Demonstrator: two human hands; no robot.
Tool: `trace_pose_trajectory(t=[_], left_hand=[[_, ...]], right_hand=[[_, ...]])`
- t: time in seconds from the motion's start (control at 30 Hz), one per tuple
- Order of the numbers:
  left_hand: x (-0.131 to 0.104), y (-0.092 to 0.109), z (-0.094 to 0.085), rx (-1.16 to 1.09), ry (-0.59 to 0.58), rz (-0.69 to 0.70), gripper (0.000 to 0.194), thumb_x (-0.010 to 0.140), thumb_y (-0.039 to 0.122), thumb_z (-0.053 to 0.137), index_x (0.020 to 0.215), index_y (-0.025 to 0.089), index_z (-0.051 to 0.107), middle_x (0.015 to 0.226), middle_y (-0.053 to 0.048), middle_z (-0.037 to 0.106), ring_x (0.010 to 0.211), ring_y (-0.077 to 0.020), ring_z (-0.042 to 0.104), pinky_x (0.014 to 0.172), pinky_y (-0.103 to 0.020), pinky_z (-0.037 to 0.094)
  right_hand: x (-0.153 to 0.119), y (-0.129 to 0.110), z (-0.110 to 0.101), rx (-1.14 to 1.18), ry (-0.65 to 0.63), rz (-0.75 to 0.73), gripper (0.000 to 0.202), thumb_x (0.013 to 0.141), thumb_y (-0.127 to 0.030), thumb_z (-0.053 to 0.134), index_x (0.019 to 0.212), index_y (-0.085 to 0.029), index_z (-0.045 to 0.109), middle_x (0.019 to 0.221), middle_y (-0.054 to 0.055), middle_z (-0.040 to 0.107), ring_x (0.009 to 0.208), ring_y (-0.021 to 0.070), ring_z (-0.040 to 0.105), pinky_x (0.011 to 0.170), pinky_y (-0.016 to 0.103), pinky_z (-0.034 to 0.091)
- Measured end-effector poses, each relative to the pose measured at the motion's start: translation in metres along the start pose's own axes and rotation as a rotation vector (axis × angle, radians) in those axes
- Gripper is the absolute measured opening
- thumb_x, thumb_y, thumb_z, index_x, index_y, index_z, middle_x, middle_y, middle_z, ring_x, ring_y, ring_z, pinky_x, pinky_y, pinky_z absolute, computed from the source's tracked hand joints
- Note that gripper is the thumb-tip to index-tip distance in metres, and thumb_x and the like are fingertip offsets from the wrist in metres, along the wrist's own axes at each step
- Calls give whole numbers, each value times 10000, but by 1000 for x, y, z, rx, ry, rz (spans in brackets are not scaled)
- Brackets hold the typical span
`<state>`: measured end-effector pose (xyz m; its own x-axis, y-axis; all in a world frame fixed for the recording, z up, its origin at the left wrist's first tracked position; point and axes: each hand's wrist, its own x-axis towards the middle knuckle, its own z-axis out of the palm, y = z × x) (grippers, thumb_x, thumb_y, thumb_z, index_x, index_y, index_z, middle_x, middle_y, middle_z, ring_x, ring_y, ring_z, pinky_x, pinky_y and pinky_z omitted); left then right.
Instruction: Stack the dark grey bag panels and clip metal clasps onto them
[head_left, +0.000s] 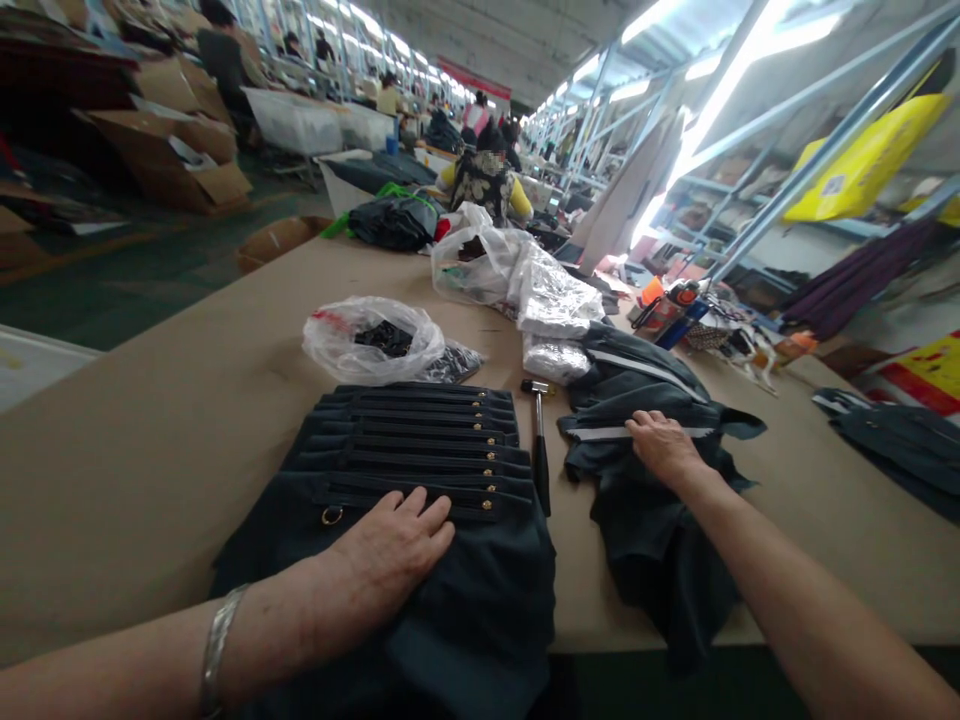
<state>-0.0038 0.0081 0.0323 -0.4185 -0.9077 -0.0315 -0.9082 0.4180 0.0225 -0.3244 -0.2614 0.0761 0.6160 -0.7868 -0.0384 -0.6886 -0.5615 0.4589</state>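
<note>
A stack of dark fabric pieces [465,590] with black strips and gold-coloured buttons lies at the table's front edge. My left hand [397,535] rests flat on it, fingers spread, just below the lowest strip and right of a gold ring. To the right, my right hand [660,445] touches a heap of dark fabric [637,530] with white strips, its fingertips at the lower white strip. Those fingers are slightly bent, and whether they pinch the cloth is unclear. Between the two piles lies a hammer [540,450] with a black handle.
Beyond the stack, an open plastic bag [375,340] holds black items. Silvery plastic packets [555,300] and another clear bag [476,265] sit farther back. An orange-and-black bottle [664,310] stands at the right. A person [484,185] is beyond the table [150,400].
</note>
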Motion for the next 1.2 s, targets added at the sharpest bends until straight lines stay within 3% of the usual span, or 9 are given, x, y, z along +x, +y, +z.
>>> trace_pose_trajectory(t=[0.17, 0.3, 0.43, 0.57, 0.67, 0.87, 1.0, 1.07, 1.2], left_hand=[[-3, -4, 10, -14, 30, 4, 329, 762, 114, 540, 1077, 200, 581, 1180, -120, 529, 1016, -313, 515, 822, -466, 445], [2, -10, 3, -81, 20, 25, 215, 808, 164, 530, 1006, 203, 603, 1085, -97, 556, 932, -266, 539, 790, -419, 458], [14, -2, -46, -113, 75, 141, 58, 791, 192, 577, 838, 173, 606, 867, -70, 568, 822, -228, 529, 717, -365, 458], [22, 11, -112, -119, 468, 235, 212, 849, 135, 465, 1025, 163, 579, 1129, -87, 546, 1044, -240, 478, 932, -388, 414], [23, 13, -141, -27, 701, 175, 279, 905, 179, 430, 1166, 176, 529, 1229, -91, 499, 1171, -273, 402, 1019, -453, 338], [13, 11, -139, -340, 616, 192, 398, 875, 388, 554, 1189, 153, 493, 1109, -109, 534, 1007, -228, 503, 910, -394, 421], [3, 18, -123, -630, 418, 207, 373, 804, 335, 660, 1084, 142, 507, 1038, -85, 554, 926, -192, 521, 806, -314, 451], [-2, 22, -115, -706, 272, 188, 288, 779, 294, 687, 958, 149, 515, 942, -50, 564, 835, -164, 524, 718, -268, 445], [-18, 24, -113, -666, 62, 121, 169, 773, 155, 653, 819, 154, 490, 846, -7, 558, 735, -132, 518, 629, -230, 402]], right_hand=[[8, 16, -12, 20, 94, 87, 300, 915, -145, 339, 973, -142, 633, 1000, 118, 628, 953, 248, 559, 796, 351, 388], [11, 30, -61, 62, 257, 227, 356, 963, -247, 271, 1099, -155, 587, 1052, 124, 636, 958, 238, 592, 742, 315, 414], [1, 17, -135, 115, 434, 187, 340, 948, -340, 332, 1073, -205, 617, 1021, 80, 669, 884, 262, 632, 669, 317, 428], [-23, -27, -197, 378, 394, -18, 379, 912, -375, 393, 1237, -279, 562, 992, 55, 684, 843, 264, 646, 688, 348, 472], [-44, -57, -220, 799, 290, -213, 493, 875, -392, 484, 1359, -312, 435, 1168, 25, 626, 992, 248, 617, 806, 353, 503], [-70, -93, -215, 1741, -350, -170, 603, 809, -410, 601, 1372, -341, 396, 1113, 40, 650, 870, 219, 665, 714, 345, 567], [-83, -116, -193, 1936, -593, -89, 670, 795, -390, 615, 1399, -310, 336, 1011, 49, 673, 757, 183, 672, 644, 297, 562], [-91, -126, -179, 1805, -539, -94, 607, 836, -408, 557, 1392, -314, 333, 973, 47, 669, 739, 182, 664, 634, 313, 559], [-112, -138, -156, 1189, 38, -310, 317, 823, -350, 590, 1138, -326, 559, 1167, 51, 594, 964, 210, 614, 803, 349, 532]])
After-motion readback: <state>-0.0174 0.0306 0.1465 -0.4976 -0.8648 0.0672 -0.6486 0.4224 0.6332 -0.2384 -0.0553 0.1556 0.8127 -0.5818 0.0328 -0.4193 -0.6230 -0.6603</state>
